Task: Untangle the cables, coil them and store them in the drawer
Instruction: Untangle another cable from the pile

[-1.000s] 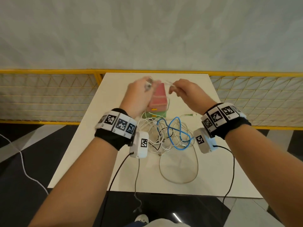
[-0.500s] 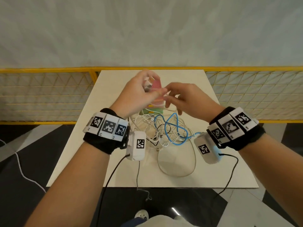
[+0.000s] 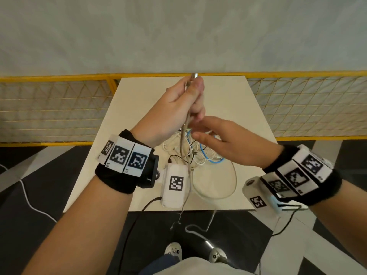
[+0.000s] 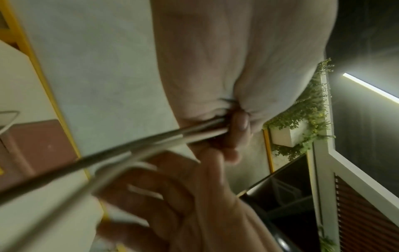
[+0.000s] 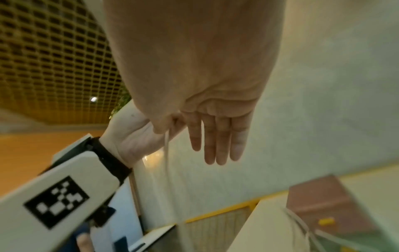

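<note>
The left hand point(image 3: 179, 108) is raised above the table point(image 3: 234, 108) with its fingers curled tight around a beige cable point(image 3: 183, 139), the metal plug end point(image 3: 194, 75) poking out above the fist; the left wrist view suggests two strands of this cable leaving the grip side by side, though blur makes that uncertain. The right hand point(image 3: 228, 143) sits just below and beside it with fingers straight and relaxed, holding nothing, its fingertips near the hanging cable. From the fist the beige cable drops into the tangle point(image 3: 190, 153) lying on the table between the two wrists, where white strands, one blue cable point(image 3: 210, 158) and one thin black cable point(image 3: 174, 156) cross each other, and a large pale loop point(image 3: 232, 187) lies on the near side of the heap. A reddish-brown box point(image 5: 323, 202), probably the drawer unit, stands on the table beyond the pile and is hidden by the hands in the head view. Lifting further risks dragging the whole knot up, since the beige cable runs through the other strands, and a hard pull would likely cinch the knot tighter or sweep cables off the near edge. Counted: two hands, one blue cable, one black, one beige; the number of white cables cannot be told.
</note>
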{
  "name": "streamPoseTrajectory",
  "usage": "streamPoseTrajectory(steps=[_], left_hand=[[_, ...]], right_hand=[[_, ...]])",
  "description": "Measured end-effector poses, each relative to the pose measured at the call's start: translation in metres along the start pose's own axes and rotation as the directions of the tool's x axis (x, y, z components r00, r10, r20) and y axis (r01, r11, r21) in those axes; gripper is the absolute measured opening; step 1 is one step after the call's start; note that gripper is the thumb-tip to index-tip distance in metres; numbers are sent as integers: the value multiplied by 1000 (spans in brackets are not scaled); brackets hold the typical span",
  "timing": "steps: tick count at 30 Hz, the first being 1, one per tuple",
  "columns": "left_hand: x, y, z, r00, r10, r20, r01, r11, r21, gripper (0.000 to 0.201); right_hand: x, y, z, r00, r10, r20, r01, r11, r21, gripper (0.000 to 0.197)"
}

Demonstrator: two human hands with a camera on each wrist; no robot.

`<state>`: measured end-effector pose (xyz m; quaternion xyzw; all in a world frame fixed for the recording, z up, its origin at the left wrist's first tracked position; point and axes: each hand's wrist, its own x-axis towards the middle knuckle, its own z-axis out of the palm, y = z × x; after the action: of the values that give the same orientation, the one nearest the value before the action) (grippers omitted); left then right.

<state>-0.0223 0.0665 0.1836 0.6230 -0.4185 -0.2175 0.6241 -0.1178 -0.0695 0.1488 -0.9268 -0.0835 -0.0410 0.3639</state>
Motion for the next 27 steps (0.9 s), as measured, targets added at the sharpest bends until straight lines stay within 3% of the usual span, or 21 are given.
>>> streamPoseTrajectory(steps=[2, 4, 6, 8, 17, 19, 21, 24, 27], left_hand=[[-2, 2, 10, 1000, 19, -4, -19, 997, 80, 29], [-3, 3, 15, 1000, 15, -11, -13, 984, 180, 26], [-5, 1, 15, 1000, 30, -1, -30, 989, 147, 18], [-7, 0, 13, 999, 48, -20, -46, 994, 103, 21], [-5, -9, 13, 984, -6, -178, -24, 986, -163, 22], [-4, -16, 15, 980, -100, -171, 53, 964, -261, 27], [-6, -23, 16, 974, -185, -134, 149, 959, -241, 31], [-5, -29, 15, 969, -155, -194, 135, 985, -112, 51], [2, -27, -1, 898, -129, -422, 42, 977, -210, 50]], right_hand=[[2, -12, 9, 1000, -15, 0, 15, 979, 204, 17], [5, -19, 21, 1000, -4, -7, 7, 899, 437, 20], [8, -20, 31, 999, 37, -32, -10, 796, 605, 23], [8, -20, 37, 994, 102, -39, -50, 742, 668, 21], [16, -10, 40, 992, 125, -36, -64, 713, 698, 30], [19, -8, 38, 992, 109, -61, -35, 712, 701, 30], [22, -5, 39, 991, 115, -74, -33, 728, 685, 29], [25, 6, 46, 995, 57, -87, 1, 831, 557, 26], [21, 24, 61, 1000, 8, 13, -12, 955, 297, 21]])
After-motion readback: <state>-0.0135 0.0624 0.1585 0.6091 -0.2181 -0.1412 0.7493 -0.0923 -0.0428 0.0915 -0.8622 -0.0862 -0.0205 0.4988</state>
